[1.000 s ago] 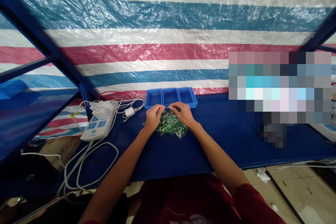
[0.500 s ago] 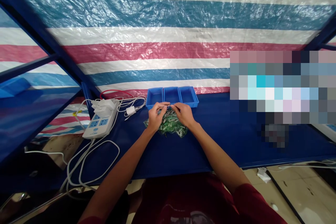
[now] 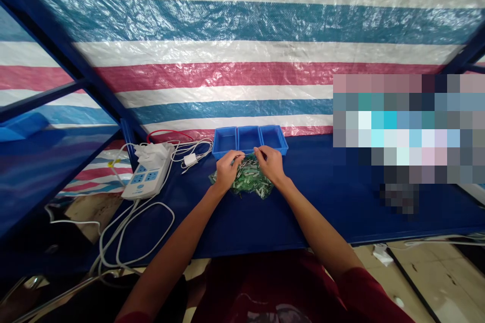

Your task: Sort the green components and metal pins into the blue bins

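Note:
A clear plastic bag (image 3: 250, 181) full of small green and whitish strip-like pieces lies on the blue table. Several shiny metallic slivers show near its upper end; their kind is too small to make out. My left hand (image 3: 228, 167) is closed in a pinch at the bag's upper left edge. Opposite it, my right hand (image 3: 271, 165) pinches the upper right edge. A thin pale line, seemingly the bag's rim, stretches between the fingertips. Just behind my hands stands a blue three-compartment tray (image 3: 249, 137).
To the left sits a white power strip (image 3: 142, 184) with a plug in it and looped white cables (image 3: 171, 214). A white charger (image 3: 190, 159) lies near the tray. Striped sheeting (image 3: 235, 75) hangs behind the table (image 3: 250, 232). A blurred-out patch covers the right side.
My hands have moved slightly apart, the right one a little to the right, widening the gap between the fingertips. The bag and tray stay in place.

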A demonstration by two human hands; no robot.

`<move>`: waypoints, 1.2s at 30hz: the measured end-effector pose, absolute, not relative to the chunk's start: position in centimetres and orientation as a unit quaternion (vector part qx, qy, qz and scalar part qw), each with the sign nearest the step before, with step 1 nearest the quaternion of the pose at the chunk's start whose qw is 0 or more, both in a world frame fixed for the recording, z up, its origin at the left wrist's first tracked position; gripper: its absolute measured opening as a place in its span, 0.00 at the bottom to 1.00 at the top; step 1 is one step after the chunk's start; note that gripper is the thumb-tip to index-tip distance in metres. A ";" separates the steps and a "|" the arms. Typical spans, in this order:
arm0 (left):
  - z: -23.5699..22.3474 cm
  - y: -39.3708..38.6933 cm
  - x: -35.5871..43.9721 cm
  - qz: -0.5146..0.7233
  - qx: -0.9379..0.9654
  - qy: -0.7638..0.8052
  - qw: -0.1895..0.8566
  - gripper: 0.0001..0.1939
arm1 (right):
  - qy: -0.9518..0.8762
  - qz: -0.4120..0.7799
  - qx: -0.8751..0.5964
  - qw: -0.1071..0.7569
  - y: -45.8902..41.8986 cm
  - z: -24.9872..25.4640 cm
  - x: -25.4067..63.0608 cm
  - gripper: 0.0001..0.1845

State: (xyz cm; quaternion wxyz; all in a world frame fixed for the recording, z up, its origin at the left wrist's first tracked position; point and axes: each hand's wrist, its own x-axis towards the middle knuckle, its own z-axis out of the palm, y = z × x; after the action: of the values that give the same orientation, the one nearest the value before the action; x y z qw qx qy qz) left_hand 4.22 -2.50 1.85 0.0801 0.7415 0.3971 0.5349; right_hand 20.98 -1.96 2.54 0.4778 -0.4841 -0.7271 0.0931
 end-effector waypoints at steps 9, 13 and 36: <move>1.2 -1.8 3.8 0.563 0.699 0.405 0.175 0.09 | -0.765 0.150 -0.416 0.468 -2.1 2.4 20.8 0.15; 1.5 -2.0 3.8 0.578 0.681 0.402 0.203 0.10 | -0.761 0.158 -0.416 0.473 -2.2 2.6 20.7 0.17; 3.6 -1.5 3.0 0.596 0.672 0.438 -0.043 0.18 | -0.726 0.160 -0.453 0.492 -2.3 2.5 20.5 0.19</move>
State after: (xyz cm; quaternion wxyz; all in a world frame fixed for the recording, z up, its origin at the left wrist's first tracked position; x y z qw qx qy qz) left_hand 2.99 -1.52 3.56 -0.0427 0.6718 0.4383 0.5956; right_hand 20.50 -2.28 2.46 0.4923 -0.4528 -0.7258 0.1604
